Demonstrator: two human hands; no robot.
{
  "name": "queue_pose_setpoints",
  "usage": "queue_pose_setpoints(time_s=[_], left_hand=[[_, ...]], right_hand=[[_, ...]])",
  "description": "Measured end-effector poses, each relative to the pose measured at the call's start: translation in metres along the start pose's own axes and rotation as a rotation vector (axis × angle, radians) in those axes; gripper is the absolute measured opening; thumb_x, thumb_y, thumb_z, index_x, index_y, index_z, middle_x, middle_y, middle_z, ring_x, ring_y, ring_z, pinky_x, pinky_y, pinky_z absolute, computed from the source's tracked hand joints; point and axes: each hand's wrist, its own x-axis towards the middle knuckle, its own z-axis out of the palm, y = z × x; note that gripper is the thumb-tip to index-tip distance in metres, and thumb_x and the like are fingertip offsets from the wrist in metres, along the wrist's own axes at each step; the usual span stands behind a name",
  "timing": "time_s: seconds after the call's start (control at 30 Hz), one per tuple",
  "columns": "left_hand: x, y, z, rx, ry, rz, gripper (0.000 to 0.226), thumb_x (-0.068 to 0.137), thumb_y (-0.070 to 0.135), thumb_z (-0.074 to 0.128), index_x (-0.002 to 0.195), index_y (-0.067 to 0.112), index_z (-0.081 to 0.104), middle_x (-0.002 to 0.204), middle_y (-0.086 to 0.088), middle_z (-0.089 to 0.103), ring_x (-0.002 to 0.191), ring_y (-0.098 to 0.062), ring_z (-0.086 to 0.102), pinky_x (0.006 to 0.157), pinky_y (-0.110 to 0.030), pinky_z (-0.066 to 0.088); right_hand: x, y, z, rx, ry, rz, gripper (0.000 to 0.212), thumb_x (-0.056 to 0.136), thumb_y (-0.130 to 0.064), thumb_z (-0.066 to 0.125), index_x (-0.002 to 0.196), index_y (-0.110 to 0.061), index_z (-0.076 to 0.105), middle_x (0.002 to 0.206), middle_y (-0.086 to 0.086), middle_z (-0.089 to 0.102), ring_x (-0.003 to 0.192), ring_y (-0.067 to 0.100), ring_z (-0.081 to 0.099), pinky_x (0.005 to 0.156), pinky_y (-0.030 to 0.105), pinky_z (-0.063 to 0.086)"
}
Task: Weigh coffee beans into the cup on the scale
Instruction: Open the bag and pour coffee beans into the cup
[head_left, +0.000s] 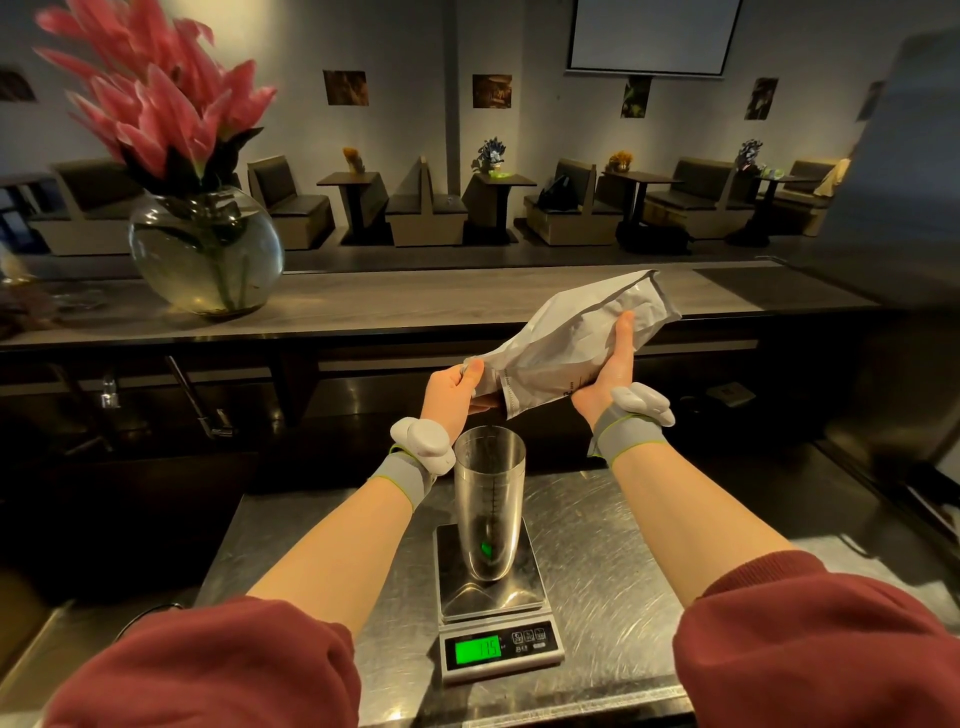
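Observation:
A tall clear cup (489, 499) stands upright on a steel scale (491, 597) whose green display is lit. Above the cup I hold a silver-grey coffee bag (566, 343), tilted with its open mouth down over the cup's rim. My left hand (451, 396) pinches the bag's mouth at its lower left end. The bag's raised back end rests in my right hand (613, 371). A thin dark stream of beans falls from the bag into the cup, and dark beans lie at its bottom.
The scale sits on a scratched steel counter (623, 545). Behind it runs a higher wooden bar top (415, 301) with a round glass vase of pink flowers (205, 249) at the left. A dark appliance (904, 260) stands at the right.

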Motion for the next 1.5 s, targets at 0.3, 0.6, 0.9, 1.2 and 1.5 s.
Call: queue_pose_setpoints(time_s=[0.3,0.6,0.9,1.2,1.5], left_hand=[[0.0036,-0.0013,-0.0009,-0.001,-0.006,-0.007,0.034,0.096,0.025,0.038,0.114,0.003,0.057,0.110,-0.021,0.062,0.079,-0.025,0.065,0.057,-0.015,0.056],[0.0049,-0.0013,-0.0009,-0.017,0.023,-0.006,0.034,0.095,0.024,0.039,0.111,0.002,0.059,0.106,-0.021,0.063,0.082,-0.028,0.064,0.055,-0.014,0.055],[0.0051,-0.0017,-0.0029,-0.044,0.013,-0.023,0.033,0.095,0.024,0.039,0.110,0.002,0.059,0.101,-0.015,0.062,0.082,-0.028,0.064,0.056,-0.015,0.056],[0.0055,-0.0013,-0.0015,-0.045,0.022,-0.017,0.033,0.095,0.024,0.040,0.108,0.001,0.060,0.098,-0.017,0.064,0.070,-0.020,0.066,0.058,-0.018,0.057],[0.0014,0.0018,-0.0007,-0.037,0.021,-0.001,0.034,0.095,0.024,0.039,0.112,0.002,0.058,0.096,-0.012,0.061,0.071,-0.020,0.064,0.056,-0.014,0.055]], right_hand=[[0.0028,0.0025,-0.0001,-0.005,0.005,0.002,0.081,0.074,-0.065,0.064,0.142,-0.026,0.044,0.142,0.004,0.052,0.128,0.028,0.049,0.113,0.051,0.035],[0.0047,0.0033,0.0028,-0.031,-0.010,0.004,0.083,0.072,-0.068,0.064,0.143,-0.029,0.042,0.143,0.003,0.051,0.128,0.028,0.048,0.113,0.051,0.035],[0.0057,0.0043,0.0036,-0.013,-0.016,0.002,0.078,0.076,-0.065,0.063,0.142,-0.028,0.044,0.142,0.003,0.052,0.128,0.028,0.049,0.113,0.051,0.035],[0.0045,0.0031,0.0038,-0.022,-0.008,0.002,0.078,0.076,-0.065,0.062,0.142,-0.027,0.044,0.143,0.004,0.051,0.130,0.028,0.047,0.114,0.049,0.034],[0.0016,-0.0014,0.0061,-0.020,-0.003,-0.005,0.078,0.075,-0.064,0.064,0.139,-0.025,0.048,0.142,0.005,0.053,0.129,0.028,0.048,0.112,0.048,0.037]])
